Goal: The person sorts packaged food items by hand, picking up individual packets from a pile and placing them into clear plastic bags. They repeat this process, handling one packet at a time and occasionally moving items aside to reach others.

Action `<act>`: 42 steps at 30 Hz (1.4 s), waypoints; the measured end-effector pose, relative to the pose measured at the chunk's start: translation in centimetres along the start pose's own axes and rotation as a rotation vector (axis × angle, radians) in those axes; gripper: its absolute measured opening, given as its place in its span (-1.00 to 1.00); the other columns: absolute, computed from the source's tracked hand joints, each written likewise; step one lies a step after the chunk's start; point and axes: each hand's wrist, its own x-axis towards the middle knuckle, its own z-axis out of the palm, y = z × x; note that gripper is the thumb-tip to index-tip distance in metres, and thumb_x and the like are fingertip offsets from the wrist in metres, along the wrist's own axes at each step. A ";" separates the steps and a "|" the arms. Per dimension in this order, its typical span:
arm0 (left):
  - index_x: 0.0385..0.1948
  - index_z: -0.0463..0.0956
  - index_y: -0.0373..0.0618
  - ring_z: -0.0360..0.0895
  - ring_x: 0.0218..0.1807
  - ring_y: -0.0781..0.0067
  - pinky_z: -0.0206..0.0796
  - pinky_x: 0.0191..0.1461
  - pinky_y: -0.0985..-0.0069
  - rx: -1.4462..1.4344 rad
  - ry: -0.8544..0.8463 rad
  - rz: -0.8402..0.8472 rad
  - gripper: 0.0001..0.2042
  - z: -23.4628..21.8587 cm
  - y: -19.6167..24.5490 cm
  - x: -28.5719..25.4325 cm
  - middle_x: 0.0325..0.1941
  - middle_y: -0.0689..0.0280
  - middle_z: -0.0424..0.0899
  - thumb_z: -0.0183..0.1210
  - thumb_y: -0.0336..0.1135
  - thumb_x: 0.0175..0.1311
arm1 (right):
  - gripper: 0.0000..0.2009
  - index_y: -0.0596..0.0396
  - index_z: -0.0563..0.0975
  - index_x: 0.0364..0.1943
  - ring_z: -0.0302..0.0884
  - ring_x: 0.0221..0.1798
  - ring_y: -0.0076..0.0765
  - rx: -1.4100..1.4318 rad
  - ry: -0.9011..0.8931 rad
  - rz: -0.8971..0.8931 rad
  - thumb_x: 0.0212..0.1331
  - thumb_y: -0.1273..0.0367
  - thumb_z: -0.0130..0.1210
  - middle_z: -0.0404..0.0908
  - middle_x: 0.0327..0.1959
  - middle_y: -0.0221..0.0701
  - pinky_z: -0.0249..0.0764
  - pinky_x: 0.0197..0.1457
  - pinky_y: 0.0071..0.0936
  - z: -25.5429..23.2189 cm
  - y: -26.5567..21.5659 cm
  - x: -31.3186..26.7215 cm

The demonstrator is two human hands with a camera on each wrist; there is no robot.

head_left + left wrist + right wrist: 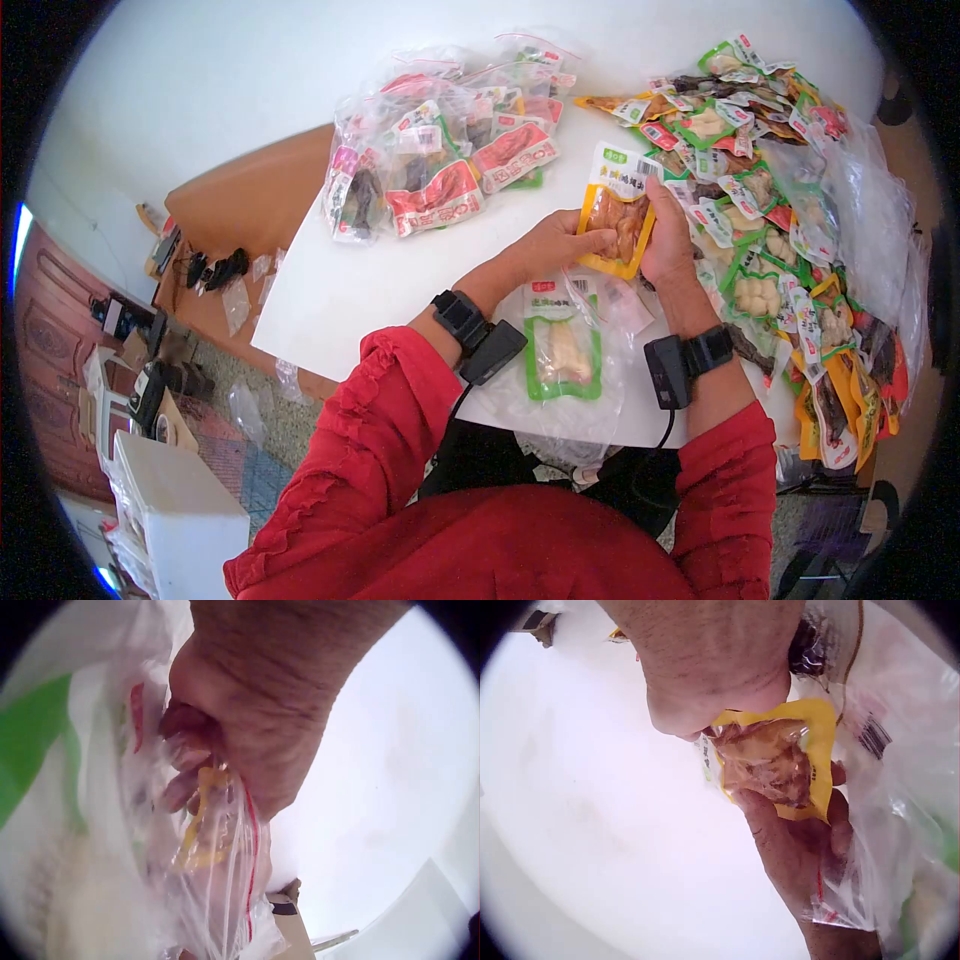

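Observation:
Both hands hold a yellow-edged food pouch (622, 180) above the white table. It has a white printed top and a clear window with brown pieces inside. My left hand (548, 246) pinches its lower left, thumb across the front, as the right wrist view also shows. Along the pouch's right edge, my right hand (668, 238) grips it. Just below lies a clear zip bag (612, 395) with a green-edged pouch (563, 352) of pale pieces inside. In the left wrist view, the bag's red-lined mouth (251, 855) is close beside the left hand, partly covering its fingers.
Filled clear bags (435, 150) of pouches stand at the back left of the white table (330, 290). A large heap of loose pouches (755, 200) covers the right side, with clear plastic bags (870, 220) over its outer edge. A brown bench (250, 180) stands beyond the left edge.

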 end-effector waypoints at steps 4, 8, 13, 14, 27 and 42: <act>-0.09 0.36 -0.21 0.40 -0.14 0.64 0.27 -0.10 0.62 0.164 0.022 -0.074 -0.63 -0.8 0.7 -0.2 -0.18 0.30 0.50 0.01 -0.13 0.19 | -0.76 0.16 0.41 -0.32 0.45 -0.24 -0.45 -0.055 0.055 -0.022 0.16 0.25 -0.10 0.47 -0.31 -0.36 0.41 -0.15 -0.49 -0.3 0.1 0.2; -0.12 0.37 -0.24 0.42 -0.18 0.63 0.30 -0.15 0.66 0.248 0.160 0.062 -0.63 -1.4 0.5 0.2 -0.18 0.31 0.50 0.01 -0.13 0.18 | -0.78 0.14 0.41 -0.37 0.43 -0.31 -0.49 -0.145 0.036 0.026 0.15 0.26 -0.08 0.46 -0.38 -0.40 0.41 -0.23 -0.52 -0.9 0.6 0.6; -0.21 0.43 -0.23 0.45 -0.31 0.67 0.32 -0.29 0.71 -0.238 0.255 0.216 -0.73 -0.3 0.7 0.1 -0.25 0.32 0.53 0.07 -0.26 0.14 | -0.80 0.16 0.41 -0.35 0.45 -0.33 -0.52 -0.267 -0.084 0.100 0.14 0.29 -0.07 0.46 -0.39 -0.41 0.44 -0.25 -0.55 0.5 0.1 -0.7; -0.24 0.45 -0.21 0.44 -0.38 0.70 0.30 -0.38 0.74 -0.340 0.265 0.173 -0.78 -0.1 1.1 0.0 -0.29 0.34 0.54 0.08 -0.30 0.13 | -0.80 0.17 0.41 -0.34 0.45 -0.34 -0.52 -0.255 -0.089 0.125 0.14 0.30 -0.06 0.46 -0.39 -0.41 0.45 -0.25 -0.56 0.8 0.0 -0.9; -0.26 0.45 -0.26 0.52 -0.30 0.58 0.39 -0.27 0.69 -0.569 0.167 0.114 -0.81 -1.0 0.8 -0.2 -0.26 0.27 0.56 0.07 -0.38 0.12 | -0.82 0.18 0.40 -0.29 0.45 -0.27 -0.48 -0.083 -0.115 0.140 0.12 0.35 -0.06 0.47 -0.34 -0.38 0.41 -0.15 -0.51 -0.2 0.1 -0.1; -0.29 0.45 -0.17 0.41 -0.46 0.71 0.18 -0.55 0.78 -0.545 0.173 0.059 -0.81 -1.1 0.9 -0.3 -0.34 0.37 0.54 0.04 -0.30 0.10 | -0.86 0.14 0.40 -0.38 0.44 -0.36 -0.53 -0.132 -0.129 0.137 0.13 0.34 -0.05 0.45 -0.42 -0.43 0.42 -0.24 -0.55 0.1 0.2 -0.2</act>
